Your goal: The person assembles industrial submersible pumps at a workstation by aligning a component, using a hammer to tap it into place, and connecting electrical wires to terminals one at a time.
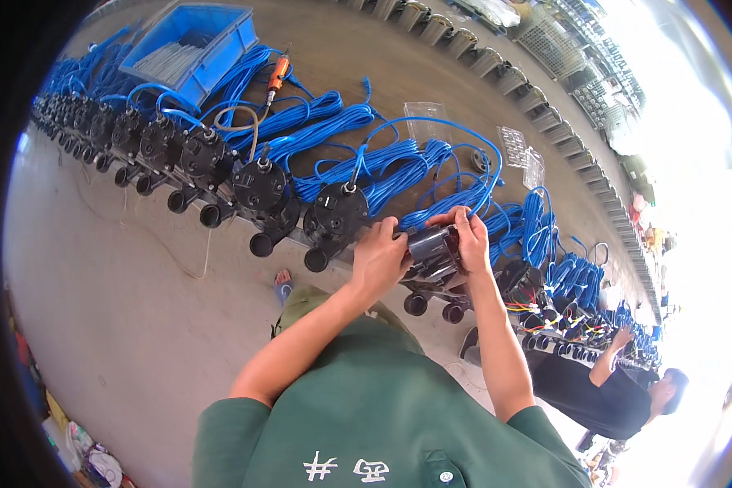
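- Dark glossy cylinder (pixel 430 245) sits between the person's two hands, over the near edge of the brown worktop (pixel 333 61), in line with a row of black units.
- Right hand (pixel 468 241) grips the cylinder's right end, with thumb and fingers pressed to it.
- Left hand (pixel 380 259) has its fingers bent against the left end; whether they close fully around it I cannot tell.
- Just left of the left hand stands a black unit (pixel 336 215) with a round cap, a cable rising from its top and a short round outlet facing the person; similar units run on to the left along the edge.
- Blue cable coils (pixel 398 169) lie on the worktop behind the units, and one loop arches over behind the right hand.
- Farther left, a blue crate (pixel 222 65) holds pale rods (pixel 169 63); an orange-handled tool (pixel 279 75) is near it.
- Clear plastic trays (pixel 428 124) lie beyond the coils, and metal cans (pixel 512 81) line the far side.
- At right, a co-worker in black (pixel 586 390) reaches toward units with coloured wires (pixel 535 322).
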The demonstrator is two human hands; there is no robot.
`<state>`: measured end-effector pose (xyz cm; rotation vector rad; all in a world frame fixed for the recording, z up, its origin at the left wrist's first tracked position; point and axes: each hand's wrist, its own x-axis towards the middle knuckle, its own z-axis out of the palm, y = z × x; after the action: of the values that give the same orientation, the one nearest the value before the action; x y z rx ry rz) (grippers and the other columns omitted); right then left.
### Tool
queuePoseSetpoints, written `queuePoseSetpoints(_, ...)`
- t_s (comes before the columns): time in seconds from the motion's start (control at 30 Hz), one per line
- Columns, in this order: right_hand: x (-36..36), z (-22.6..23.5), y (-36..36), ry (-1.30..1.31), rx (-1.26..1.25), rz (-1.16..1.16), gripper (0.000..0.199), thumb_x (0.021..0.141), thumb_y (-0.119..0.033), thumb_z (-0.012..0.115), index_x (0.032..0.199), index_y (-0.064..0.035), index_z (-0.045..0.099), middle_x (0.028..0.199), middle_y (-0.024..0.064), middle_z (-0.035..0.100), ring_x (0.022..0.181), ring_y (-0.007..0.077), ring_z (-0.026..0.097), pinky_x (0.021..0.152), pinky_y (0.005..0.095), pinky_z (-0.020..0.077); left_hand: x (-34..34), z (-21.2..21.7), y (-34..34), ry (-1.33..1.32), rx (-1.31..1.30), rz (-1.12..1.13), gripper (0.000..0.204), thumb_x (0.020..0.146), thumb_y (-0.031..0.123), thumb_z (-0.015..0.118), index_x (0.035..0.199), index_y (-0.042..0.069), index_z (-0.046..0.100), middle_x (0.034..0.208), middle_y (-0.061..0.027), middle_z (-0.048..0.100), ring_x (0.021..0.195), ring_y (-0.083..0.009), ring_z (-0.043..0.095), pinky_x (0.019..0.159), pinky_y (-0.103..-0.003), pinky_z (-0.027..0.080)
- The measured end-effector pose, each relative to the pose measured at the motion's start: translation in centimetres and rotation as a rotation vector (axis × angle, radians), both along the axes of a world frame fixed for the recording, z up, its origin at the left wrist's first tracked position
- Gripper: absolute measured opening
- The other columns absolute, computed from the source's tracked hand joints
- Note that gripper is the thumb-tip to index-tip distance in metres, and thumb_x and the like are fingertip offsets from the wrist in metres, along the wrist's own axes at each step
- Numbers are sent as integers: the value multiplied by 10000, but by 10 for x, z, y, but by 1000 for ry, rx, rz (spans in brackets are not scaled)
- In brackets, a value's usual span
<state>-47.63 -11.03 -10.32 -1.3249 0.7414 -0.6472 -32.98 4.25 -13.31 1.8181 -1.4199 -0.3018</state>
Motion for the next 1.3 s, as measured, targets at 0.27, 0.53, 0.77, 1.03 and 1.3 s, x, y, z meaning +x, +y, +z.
queuePoseSetpoints(0.27,16,-1,19,138,-275,-35,238,1118,-178,441,1008,-8,566,970,141,755,878,178,698,840,313,548,13,-17,22,306,-15,-140,739,678,175,876,1330,8,572,1391,-216,472,1219,-401,542,966,-481,500)
queuePoseSetpoints(0.53,18,-2,20,141,-289,-117,244,1119,-198,445,1019,-14,571,964,135,756,880,156,677,844,296,533,-26,-28,23,365,-27,183,1020,711,237,850,1549,29,307,1467,-259,422,1349,-451,431,1067,-544,391)
queuePoseSetpoints(0.77,20,-2,30,199,-361,-98,232,1106,-173,462,1015,3,584,940,123,768,846,166,703,813,307,551,-5,-2,26,50,231,43,1014,716,255,814,1543,-38,305,1520,-272,395,1300,-436,481,1013,-554,431)
queuePoseSetpoints(1.03,19,5,34,331,-598,-159,223,1095,-139,470,1003,18,598,933,115,777,810,176,716,797,310,554,7,3,42,-223,160,-81,1054,762,356,830,1560,-65,286,1613,-290,297,1321,-429,465,1012,-516,454)
queuePoseSetpoints(1.3,15,0,35,329,-592,-198,226,1099,-158,473,1012,10,596,924,117,773,784,168,693,787,302,542,4,-4,55,-338,143,-86,985,779,405,821,1553,-8,372,1611,-246,337,1319,-384,476,1015,-461,453)
